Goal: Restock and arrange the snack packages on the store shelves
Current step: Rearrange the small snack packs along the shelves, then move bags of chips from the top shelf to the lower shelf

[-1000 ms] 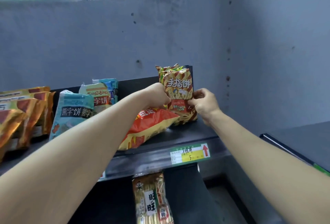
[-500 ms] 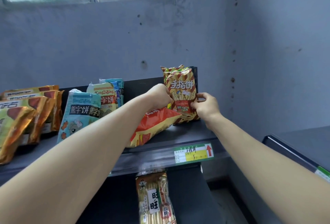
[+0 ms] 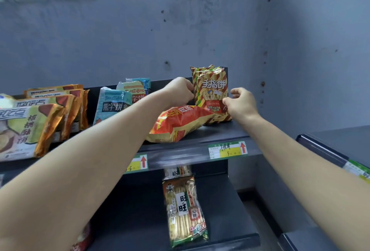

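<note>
Your left hand (image 3: 180, 89) grips the left edge of the upright finger-biscuit pack (image 3: 214, 90) on the top shelf (image 3: 220, 131); right hand (image 3: 241, 103) curls against its right edge, can't tell if pinching.

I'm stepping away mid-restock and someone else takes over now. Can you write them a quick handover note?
Left hand grips the left edge of the upright striped finger-biscuit packs at the top shelf's right end.
Right hand is curled at their right edge; its grip is unclear.
Done: those packs stand upright.
Left: the orange bag lies flat in front of them and probably needs standing up.
</note>
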Tool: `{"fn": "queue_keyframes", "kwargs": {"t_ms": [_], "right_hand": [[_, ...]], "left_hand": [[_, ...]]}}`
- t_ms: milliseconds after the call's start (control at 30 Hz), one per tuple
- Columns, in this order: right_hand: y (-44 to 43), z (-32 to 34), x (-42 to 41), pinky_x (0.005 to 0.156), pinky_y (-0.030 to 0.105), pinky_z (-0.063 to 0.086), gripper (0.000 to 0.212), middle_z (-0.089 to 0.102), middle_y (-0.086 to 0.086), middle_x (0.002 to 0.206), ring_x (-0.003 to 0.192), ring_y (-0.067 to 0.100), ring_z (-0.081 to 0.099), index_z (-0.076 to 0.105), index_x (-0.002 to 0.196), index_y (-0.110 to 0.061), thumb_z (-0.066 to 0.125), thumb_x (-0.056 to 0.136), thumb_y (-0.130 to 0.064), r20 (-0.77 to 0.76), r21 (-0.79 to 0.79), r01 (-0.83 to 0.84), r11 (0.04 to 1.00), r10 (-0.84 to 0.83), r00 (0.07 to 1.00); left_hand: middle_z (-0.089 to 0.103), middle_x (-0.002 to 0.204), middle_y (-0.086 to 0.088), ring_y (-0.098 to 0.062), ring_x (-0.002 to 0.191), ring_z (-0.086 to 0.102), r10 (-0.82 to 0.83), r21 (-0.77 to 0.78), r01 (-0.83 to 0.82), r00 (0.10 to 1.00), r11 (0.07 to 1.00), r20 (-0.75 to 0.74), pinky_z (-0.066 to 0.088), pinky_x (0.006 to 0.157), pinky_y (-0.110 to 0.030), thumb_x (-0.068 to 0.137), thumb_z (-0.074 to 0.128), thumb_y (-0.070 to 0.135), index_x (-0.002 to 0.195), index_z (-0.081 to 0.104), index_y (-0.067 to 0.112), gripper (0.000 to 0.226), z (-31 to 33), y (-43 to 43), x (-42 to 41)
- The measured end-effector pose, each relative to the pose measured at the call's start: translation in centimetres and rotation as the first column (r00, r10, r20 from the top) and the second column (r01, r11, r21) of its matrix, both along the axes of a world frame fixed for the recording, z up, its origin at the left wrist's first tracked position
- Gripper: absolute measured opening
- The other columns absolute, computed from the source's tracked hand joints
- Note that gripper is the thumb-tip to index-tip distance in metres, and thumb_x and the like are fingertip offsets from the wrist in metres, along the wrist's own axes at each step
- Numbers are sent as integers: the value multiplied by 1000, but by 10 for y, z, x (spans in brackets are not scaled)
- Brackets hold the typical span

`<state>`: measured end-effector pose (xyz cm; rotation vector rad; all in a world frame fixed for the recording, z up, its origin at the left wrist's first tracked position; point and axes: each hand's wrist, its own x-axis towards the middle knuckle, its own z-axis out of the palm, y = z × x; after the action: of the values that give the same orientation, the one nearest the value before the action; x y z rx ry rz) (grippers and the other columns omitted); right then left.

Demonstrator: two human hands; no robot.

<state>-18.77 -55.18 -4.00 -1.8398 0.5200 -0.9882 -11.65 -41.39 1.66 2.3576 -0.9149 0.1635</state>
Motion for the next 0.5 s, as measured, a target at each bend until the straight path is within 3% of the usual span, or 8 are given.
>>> {"fn": "queue_keyframes", "kwargs": {"t_ms": [167, 300, 433, 500], "right_hand": [[36, 3, -12, 74, 28, 50, 31, 57, 6, 109, 95, 19, 58, 55, 121, -8, 59, 90, -13, 23, -37, -31, 999, 32, 999], [67, 4, -14, 81, 32, 54, 31, 60, 8, 113, 104, 23, 59, 57, 119, -9, 60, 90, -17, 20, -24, -58, 998, 58, 998], [95, 1, -8, 88, 34, 54, 32, 61, 9, 114, 106, 22, 59, 56, 118, -5, 60, 91, -22, -97, 170, -132, 977, 150, 984], [105, 0, -4, 95, 37, 52, 43, 60, 10, 121, 111, 24, 59, 52, 125, -1, 62, 90, -22, -124, 307, -153, 939, 198, 972]], "left_hand": [[60, 126, -10, -23, 112, 57, 78, -90, -80, 997, 993, -23, 45, 86, -24, 92, 50, 3, 124, 60, 7, 33, -1, 44, 10], [61, 116, -5, -21, 105, 58, 64, -114, -67, 998, 991, -25, 45, 82, -24, 91, 49, 3, 118, 63, 9, 31, -4, 70, 13], [53, 94, -8, -21, 82, 49, 80, 45, -77, 994, 996, -74, 42, 63, -26, 93, 47, 6, 97, 59, 10, 13, -12, 88, 16], [54, 88, -7, -19, 77, 50, 101, 160, -83, 989, 984, -109, 41, 62, -25, 97, 48, 20, 106, 60, 0, 26, -16, 94, 15]]}}
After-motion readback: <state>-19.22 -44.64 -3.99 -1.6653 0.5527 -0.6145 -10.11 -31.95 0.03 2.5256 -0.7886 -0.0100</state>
